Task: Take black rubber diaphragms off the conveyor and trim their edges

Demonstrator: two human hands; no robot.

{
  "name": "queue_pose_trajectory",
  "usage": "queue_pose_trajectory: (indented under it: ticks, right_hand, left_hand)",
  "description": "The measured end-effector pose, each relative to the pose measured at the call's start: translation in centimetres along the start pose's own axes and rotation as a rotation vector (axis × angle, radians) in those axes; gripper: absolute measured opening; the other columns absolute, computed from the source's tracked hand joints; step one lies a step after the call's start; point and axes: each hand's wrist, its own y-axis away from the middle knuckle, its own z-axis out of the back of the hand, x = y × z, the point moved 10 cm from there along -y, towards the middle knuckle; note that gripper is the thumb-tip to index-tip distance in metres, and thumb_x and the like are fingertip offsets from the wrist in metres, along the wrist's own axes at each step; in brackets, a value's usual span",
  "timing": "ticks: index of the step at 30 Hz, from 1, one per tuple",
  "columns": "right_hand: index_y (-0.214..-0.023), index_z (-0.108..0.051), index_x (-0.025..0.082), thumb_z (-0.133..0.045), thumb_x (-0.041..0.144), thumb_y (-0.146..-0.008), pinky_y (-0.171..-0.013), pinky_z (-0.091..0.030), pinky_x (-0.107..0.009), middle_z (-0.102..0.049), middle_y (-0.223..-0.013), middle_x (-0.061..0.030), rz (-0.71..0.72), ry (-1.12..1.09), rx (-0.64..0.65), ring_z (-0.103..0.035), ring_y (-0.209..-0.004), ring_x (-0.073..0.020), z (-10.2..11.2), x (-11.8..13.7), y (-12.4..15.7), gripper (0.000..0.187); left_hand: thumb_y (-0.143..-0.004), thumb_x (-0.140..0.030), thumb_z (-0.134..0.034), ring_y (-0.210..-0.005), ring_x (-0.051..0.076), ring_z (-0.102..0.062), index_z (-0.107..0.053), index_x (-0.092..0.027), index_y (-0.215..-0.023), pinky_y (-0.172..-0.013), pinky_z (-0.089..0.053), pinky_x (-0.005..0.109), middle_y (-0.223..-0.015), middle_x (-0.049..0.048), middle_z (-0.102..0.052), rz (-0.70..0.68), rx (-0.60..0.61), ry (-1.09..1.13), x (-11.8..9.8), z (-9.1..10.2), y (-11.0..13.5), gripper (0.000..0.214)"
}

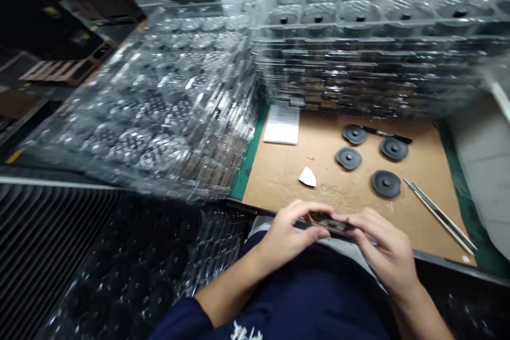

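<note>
Both my hands meet at the near edge of the workbench, pinching one small dark flat part point(329, 222) between them. My left hand point(290, 232) grips its left end with thumb and fingers closed. My right hand point(383, 247) holds the right end, fingers curled over it. The part is blurred and I cannot make out its detail. Just beyond my hands, several dark round discs point(386, 183) lie on a brown cardboard sheet point(279, 170), with a small white scrap point(307, 177) near them.
A tall stack of clear plastic trays point(358, 64) stands at the back. More clear trays point(159, 106) lean at the left. Tweezers point(440, 216) lie at the right of the cardboard, a white paper point(282, 124) at its far left corner. A tray of dark discs point(151, 271) sits below left.
</note>
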Motion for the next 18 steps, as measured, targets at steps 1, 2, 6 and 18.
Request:
queue_pose_trajectory:
  ticks: [1, 2, 6, 18]
  right_hand:
    - [-0.094, -0.063, 0.022, -0.053, 0.018, -0.087, -0.063, -0.044, -0.022, -0.06, -0.074, -0.0005, -0.021, 0.006, -0.063, -0.055, -0.067, -0.0115, 0.4, 0.0, 0.1, 0.013]
    - [-0.088, -0.062, 0.021, -0.052, 0.019, -0.087, -0.06, -0.043, -0.021, -0.059, -0.07, -0.0001, -0.038, 0.016, -0.107, -0.055, -0.063, -0.011, 0.6, 0.1, 0.3, 0.01]
    - [-0.078, -0.06, 0.021, -0.048, 0.03, -0.089, -0.053, -0.046, -0.017, -0.06, -0.061, 0.0007, 0.102, 0.008, 0.106, -0.058, -0.053, -0.0102, -2.9, 0.8, 0.1, 0.019]
    - [-0.102, -0.065, 0.029, -0.039, 0.062, -0.083, -0.079, -0.055, -0.023, -0.071, -0.103, 0.0013, -0.053, 0.207, 0.988, -0.068, -0.093, -0.019, -16.2, -10.1, 0.8, 0.046]
  left_hand:
    - [-0.081, -0.053, -0.053, -0.086, 0.021, -0.061, -0.062, -0.011, -0.101, -0.081, -0.048, 0.034, -0.092, 0.0113, -0.066, 0.079, 0.006, 0.079, 0.9, -0.3, 0.1, 0.047]
    - [-0.084, -0.057, -0.045, -0.073, 0.018, -0.062, -0.063, -0.009, -0.093, -0.072, -0.05, 0.032, -0.081, 0.0102, -0.066, 0.126, -0.007, 0.124, 1.5, -0.4, 0.4, 0.052]
    - [-0.078, -0.064, -0.048, -0.061, 0.015, -0.06, -0.065, -0.01, -0.078, -0.06, -0.05, 0.026, -0.067, 0.0055, -0.065, 0.19, -0.169, 0.112, 3.7, 2.5, 3.1, 0.057]
    - [-0.087, -0.034, -0.053, -0.103, 0.023, -0.057, -0.059, -0.014, -0.105, -0.088, -0.047, 0.045, -0.113, 0.0082, -0.059, 0.884, -1.169, -0.602, 8.4, 21.8, 43.1, 0.027]
